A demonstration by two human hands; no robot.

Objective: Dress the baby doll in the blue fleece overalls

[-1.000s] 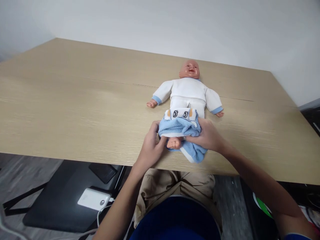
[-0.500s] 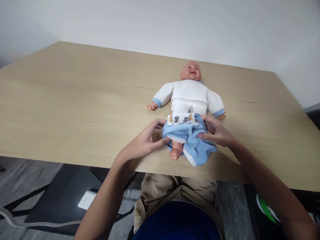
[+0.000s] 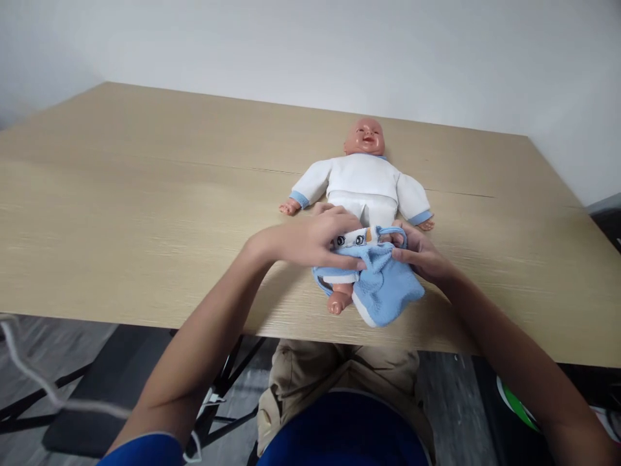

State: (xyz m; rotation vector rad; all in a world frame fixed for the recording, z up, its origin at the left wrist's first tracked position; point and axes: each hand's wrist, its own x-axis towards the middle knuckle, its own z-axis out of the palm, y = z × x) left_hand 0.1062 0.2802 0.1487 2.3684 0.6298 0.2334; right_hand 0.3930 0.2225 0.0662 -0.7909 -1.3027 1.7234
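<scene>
A baby doll [image 3: 363, 175] lies on its back on the table, dressed in a white top with blue cuffs. Light blue terry doll pants [image 3: 385, 288] with a white band and stitched eyes are bunched around its lower legs. One bare foot pokes out of a leg opening on the left; the other foot is hidden in the cloth. My left hand [image 3: 325, 239] lies across the band, pinching the cloth between thumb and fingers. At the right side, my right hand [image 3: 417, 251] grips the waist edge, which stands up in a loop.
The wooden table [image 3: 145, 226] reaches back to a pale wall. Below its front edge at left are a black chair seat [image 3: 92, 388] and a white cable [image 3: 39, 382]. A green and white round object [image 3: 517, 401] lies low at the right.
My left hand has moved right and up over the band, from the pants' left edge to their middle. My right hand stays at the right side, with the waist edge now lifted in a loop.
</scene>
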